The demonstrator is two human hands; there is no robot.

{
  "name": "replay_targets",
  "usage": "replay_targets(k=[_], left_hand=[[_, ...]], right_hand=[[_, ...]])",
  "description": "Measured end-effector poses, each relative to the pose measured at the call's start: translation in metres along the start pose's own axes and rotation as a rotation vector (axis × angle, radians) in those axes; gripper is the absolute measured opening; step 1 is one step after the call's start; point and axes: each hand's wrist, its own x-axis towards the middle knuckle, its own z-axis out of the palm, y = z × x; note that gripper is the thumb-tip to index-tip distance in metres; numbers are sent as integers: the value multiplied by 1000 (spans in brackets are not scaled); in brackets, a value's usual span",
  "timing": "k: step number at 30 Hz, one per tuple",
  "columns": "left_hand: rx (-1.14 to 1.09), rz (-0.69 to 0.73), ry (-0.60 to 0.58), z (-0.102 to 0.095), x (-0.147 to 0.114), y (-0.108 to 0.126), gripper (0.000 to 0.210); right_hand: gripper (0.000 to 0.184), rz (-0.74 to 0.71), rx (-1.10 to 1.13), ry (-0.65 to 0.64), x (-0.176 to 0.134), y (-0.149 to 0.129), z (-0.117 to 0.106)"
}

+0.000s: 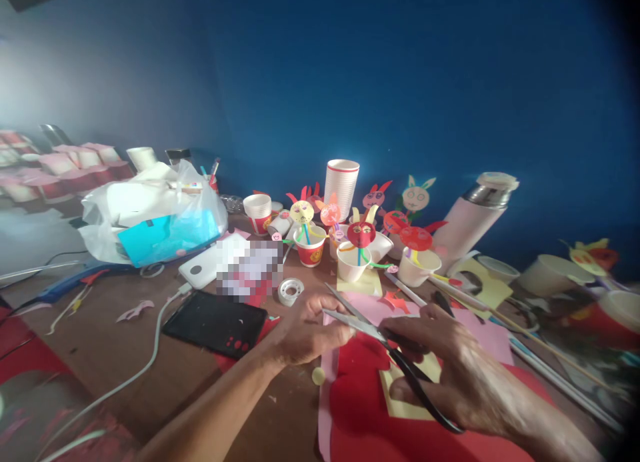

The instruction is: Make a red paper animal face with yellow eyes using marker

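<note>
The right hand (450,359) grips the scissors (393,352) above red paper (363,395), blades (356,324) parted toward ten o'clock; the left hand (307,332) curls beside them, its hold impossible to tell, with tape (291,303) at its eleven and a phone (215,322) at nine

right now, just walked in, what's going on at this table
Someone's right hand holds scissors with the blades apart. Their left hand is by the blade tips; whether it grips a small piece is hard to tell. Below the hands lie red paper and pink paper, with a yellow piece by the right hand. Cups with paper faces stand beyond.
</note>
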Motion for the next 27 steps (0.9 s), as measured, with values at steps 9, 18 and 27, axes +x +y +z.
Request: replay_targets(k=[9,18,27], left_hand=[[-43,6,-6,1,0,0,12],[-43,39,-27,-2,1,-3,11],[-8,-6,-3,-4,2,-6,13]], right_hand=[[44,24,-15,-13,0,1,2],[39,31,-21,-19,0,3,1],[41,-4,-92,9,3,-1,-1]])
